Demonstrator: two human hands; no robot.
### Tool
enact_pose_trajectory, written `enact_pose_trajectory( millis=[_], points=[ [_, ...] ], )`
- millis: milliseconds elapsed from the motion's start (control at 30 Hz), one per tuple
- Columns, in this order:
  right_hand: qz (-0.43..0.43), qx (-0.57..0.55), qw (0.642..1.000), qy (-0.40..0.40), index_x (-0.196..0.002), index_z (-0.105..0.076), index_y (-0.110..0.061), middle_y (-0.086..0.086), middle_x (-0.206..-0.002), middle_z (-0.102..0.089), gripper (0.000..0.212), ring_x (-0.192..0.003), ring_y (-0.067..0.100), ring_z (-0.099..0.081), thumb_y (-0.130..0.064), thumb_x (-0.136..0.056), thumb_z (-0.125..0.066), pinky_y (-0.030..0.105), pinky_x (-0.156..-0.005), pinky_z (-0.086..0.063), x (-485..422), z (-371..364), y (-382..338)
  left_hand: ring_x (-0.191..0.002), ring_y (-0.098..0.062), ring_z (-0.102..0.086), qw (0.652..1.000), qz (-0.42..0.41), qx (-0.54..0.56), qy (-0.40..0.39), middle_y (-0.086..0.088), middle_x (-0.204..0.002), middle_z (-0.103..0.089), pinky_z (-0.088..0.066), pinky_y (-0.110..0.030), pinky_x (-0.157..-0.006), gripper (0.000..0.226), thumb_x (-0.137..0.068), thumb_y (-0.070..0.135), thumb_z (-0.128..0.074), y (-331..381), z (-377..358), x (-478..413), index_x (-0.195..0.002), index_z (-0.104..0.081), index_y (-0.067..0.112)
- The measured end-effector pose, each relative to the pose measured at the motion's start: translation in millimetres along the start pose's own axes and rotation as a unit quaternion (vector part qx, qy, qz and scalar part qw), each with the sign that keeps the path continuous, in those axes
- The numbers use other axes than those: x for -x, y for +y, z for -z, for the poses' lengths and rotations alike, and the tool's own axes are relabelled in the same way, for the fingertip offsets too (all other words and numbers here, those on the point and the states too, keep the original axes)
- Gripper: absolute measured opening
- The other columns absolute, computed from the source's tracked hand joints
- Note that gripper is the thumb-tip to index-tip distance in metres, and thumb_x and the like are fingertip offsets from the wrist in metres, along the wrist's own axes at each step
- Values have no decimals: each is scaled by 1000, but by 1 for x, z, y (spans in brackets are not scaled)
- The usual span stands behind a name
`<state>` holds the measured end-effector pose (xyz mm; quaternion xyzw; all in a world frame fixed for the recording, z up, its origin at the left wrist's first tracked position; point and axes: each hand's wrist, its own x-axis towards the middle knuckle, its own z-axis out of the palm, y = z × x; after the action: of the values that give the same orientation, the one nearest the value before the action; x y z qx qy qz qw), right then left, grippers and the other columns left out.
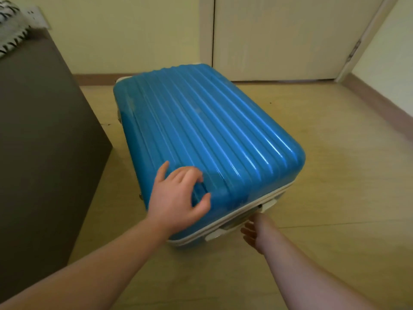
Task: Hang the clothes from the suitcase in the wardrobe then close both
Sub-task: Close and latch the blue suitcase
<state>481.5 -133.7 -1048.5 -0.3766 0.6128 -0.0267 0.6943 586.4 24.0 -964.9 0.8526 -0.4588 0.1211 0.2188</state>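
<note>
Blue ribbed plastic is lying under my left fingers (pixel 190 175), which are bending loosely and resting their tips on the shell. The thumb is spreading out to the side. My left hand (pixel 176 198) is gripping nothing; it is only touching the lid close to its near corner.

Just below and to the right of that hand, my right hand (pixel 257 233) is reaching in at the front edge. My right fingers (pixel 245 231) are sitting beside the white frame (pixel 225 220), between two white latches (pixel 269 203). They are blurred and partly hidden, so I cannot tell how far they are bending or whether they are touching anything.

Stretching away from both hands, the suitcase (pixel 201 121) is lying flat on the pale floor (pixel 335 175) with its lid down on the frame.

Off to the left of my left fingers, a dark brown piece of furniture (pixel 44 130) is standing near the suitcase, and a black-and-white patterned cloth (pixel 11 25) is lying on its far end. Beyond the far end of the suitcase, a pale door (pixel 279 36) is standing shut against the wall.
</note>
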Motion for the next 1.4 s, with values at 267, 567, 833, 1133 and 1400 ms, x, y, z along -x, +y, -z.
enact_pose_trajectory(
  millis=[267, 567, 833, 1133, 1400],
  points=[
    [52, 7, 998, 32, -128, -46, -7, 5, -77, -42, 36, -87, 25, -45, -5, -97, -29, 36, -77, -35, 0, 8, -5, -146, -28, -1, 976, -7, -93, -194, 0, -157, -10, -6, -51, -116, 67, -92, 55, -39, 77, -40, -75, -147, -13, 27],
    [148, 8, 983, 106, -128, -51, -9, 13, -110, -54, 36, -109, 35, -54, -7, -93, -40, 46, -97, -45, -27, 43, -46, -145, -29, -11, 959, -7, -183, -216, 2, -157, -10, -10, -52, -116, 86, -82, 67, -44, 64, -48, -58, -150, -10, 27],
    [220, -166, 959, 63, -122, -53, -10, 8, -114, -54, 29, -103, 19, -51, -19, -99, -37, 28, -80, -43, -29, 29, -68, -121, -30, -42, 981, 66, -141, -120, -2, -125, -53, -16, -56, -112, 58, -89, 63, -31, 92, -42, -105, -127, -46, 21],
    [210, -123, 969, 43, -89, -52, -10, 7, -87, -57, 15, -76, 18, -51, -6, -93, -39, 21, -59, -44, -49, 52, -95, -142, -27, -13, 972, 42, -121, -197, 7, -150, -22, 0, -63, -112, 71, -83, 76, -23, 88, -75, -132, -145, -17, 41],
    [155, -46, 980, -114, -89, -65, -16, 0, -63, -72, 24, -69, 19, -64, -27, -95, -45, 32, -65, -51, -65, 53, -135, -146, -27, 9, 969, 75, -79, -220, 5, -158, -5, 8, -62, -112, 65, -85, 73, -20, 82, -86, -150, -143, -16, 45]
  ],
)
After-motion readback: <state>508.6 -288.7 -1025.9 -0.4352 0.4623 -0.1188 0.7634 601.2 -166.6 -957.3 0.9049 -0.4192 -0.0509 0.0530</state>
